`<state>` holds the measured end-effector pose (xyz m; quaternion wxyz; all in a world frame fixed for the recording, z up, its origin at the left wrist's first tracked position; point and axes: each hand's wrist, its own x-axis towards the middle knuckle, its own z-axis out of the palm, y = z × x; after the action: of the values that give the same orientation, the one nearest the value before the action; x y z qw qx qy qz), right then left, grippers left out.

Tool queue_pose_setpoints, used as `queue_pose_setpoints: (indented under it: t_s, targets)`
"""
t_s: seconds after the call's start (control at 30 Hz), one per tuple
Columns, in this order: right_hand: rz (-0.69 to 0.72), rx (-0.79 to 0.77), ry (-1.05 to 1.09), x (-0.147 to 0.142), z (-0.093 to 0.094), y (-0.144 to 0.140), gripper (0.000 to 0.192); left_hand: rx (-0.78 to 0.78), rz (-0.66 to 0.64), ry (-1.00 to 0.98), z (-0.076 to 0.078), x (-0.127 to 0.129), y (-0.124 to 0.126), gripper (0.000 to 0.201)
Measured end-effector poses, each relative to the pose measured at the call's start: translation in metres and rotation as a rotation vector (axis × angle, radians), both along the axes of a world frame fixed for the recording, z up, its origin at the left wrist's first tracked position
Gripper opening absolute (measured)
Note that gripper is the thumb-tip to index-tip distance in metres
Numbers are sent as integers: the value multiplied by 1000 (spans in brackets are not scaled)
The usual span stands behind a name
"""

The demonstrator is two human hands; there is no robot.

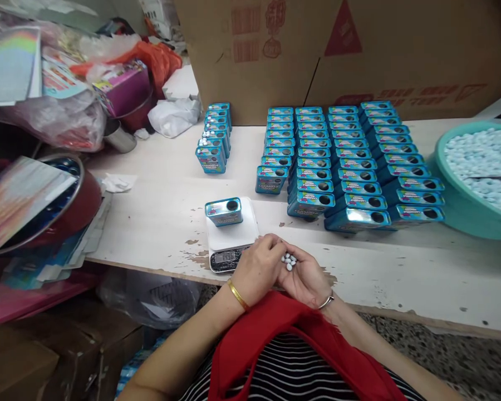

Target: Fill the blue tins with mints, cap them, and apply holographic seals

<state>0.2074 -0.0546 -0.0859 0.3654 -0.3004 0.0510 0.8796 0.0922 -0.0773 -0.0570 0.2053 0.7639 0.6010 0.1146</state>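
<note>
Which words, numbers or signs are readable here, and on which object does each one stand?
"146": scale display, last digit unclear.
Red triangle sign: cardboard box, no readable words.
Red prints on the box: blurred.
Labels on blue tins and tin on scale: too small.
Purple box: blurred.

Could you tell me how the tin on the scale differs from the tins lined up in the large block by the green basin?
The tin on the scale stands alone on the white scale, near the hands; the block of tins sits packed in rows on the table, farther back. The single tin is turned at an angle; the block's tins lie in line. Both share blue sides, a colourful label and a round hole on top.
</note>
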Motion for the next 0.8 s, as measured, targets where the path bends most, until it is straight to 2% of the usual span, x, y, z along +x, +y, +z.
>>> queue_pose_setpoints:
  t_s: [0.1,0.23,0.43,0.57,0.67,0.8]
  targets:
    - [43,-26,-6,-3,0,0,17,-43,-21,35,1,-2,0,18]
    - [76,-61,-2,-9,4,1,17,-50,15,1,3,-9,1,15]
    - [27,22,36,-29,30,20,18,104,73,-195,27,-33,11,15]
    - [-42,7,59,-37,43,31,18,169,40,-323,38,-42,17,20]
    - [-51,-69,34,-37,46,33,21,159,-4,-334,36,-40,20,33]
    - [-61,-116,40,-35,51,33,25,169,34,-260,29,-33,27,14]
